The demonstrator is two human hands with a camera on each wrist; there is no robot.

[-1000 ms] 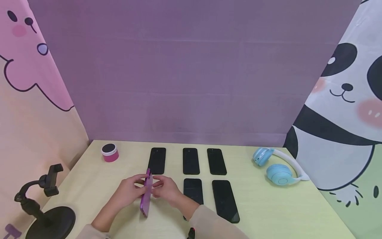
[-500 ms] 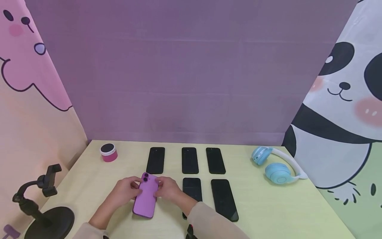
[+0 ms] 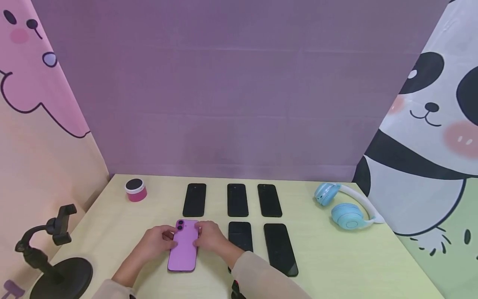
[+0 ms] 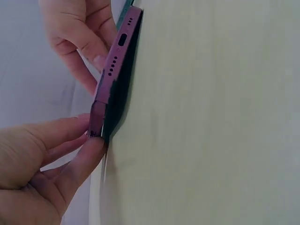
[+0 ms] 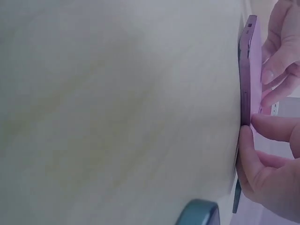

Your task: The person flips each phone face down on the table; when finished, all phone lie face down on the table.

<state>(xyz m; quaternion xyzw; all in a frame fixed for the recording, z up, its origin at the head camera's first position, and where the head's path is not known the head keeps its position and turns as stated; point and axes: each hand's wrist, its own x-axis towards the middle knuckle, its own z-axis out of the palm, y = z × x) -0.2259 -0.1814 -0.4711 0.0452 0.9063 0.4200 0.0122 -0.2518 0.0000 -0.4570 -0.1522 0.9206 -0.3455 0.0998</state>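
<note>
Pinching the purple smartphone [image 3: 184,251] by both sides, likely for balance, the left hand [image 3: 158,240] and right hand [image 3: 210,236] fingers are steadying it inside the counter's [image 3: 321,253] left edge.

"What's left of the left hand [image 3: 154,244]?"
"A black stand [image 3: 56,275] — and, farther forward, a pink-and-white tub [image 3: 136,194]."
"And past the right hand [image 3: 210,236]?"
"Blue-and-white headphones [image 3: 349,216], well to its right — a panda print [image 3: 422,166] beyond them, purple backdrop [image 3: 239,91] ahead."

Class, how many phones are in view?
6: purple phone in left hand and right hand; black phones back left, back middle, back right, front middle (partly hidden), front right.
</note>
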